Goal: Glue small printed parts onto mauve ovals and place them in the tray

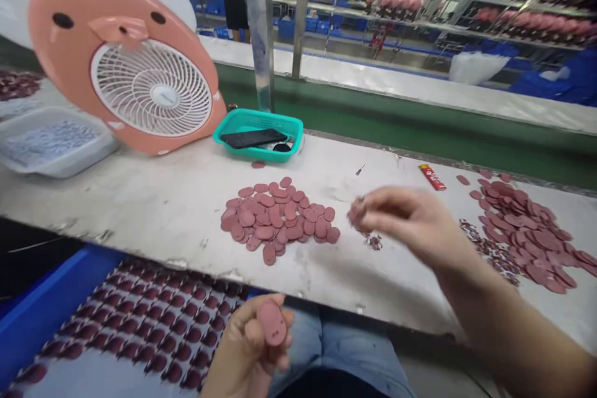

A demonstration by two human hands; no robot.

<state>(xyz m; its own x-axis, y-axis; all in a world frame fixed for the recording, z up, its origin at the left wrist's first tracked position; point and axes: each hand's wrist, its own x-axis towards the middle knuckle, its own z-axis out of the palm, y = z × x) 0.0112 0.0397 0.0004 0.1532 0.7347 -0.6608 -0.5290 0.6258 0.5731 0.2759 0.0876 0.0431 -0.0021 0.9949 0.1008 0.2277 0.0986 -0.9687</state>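
Observation:
My left hand (240,345) is closed around a flat pink oval piece (272,322) with small slots near one end, held in front of the table's edge. Over the table my right hand (417,221) has thumb and fingertips pinched together. Something small and reddish shows at those fingertips, too blurred to name. Just under them lies a little cluster of tiny shiny parts (374,240). A heap of pink ovals (275,217) spreads on the white table (163,205) to the left of my right hand.
A second oval heap (527,230) and more tiny parts (494,255) lie at the right. A green basket (256,154) holds a dark flat object. A pink fan (153,12), a white tray (69,161), a red packet (433,177) and a blue crate (41,317) of assembled pieces stand around.

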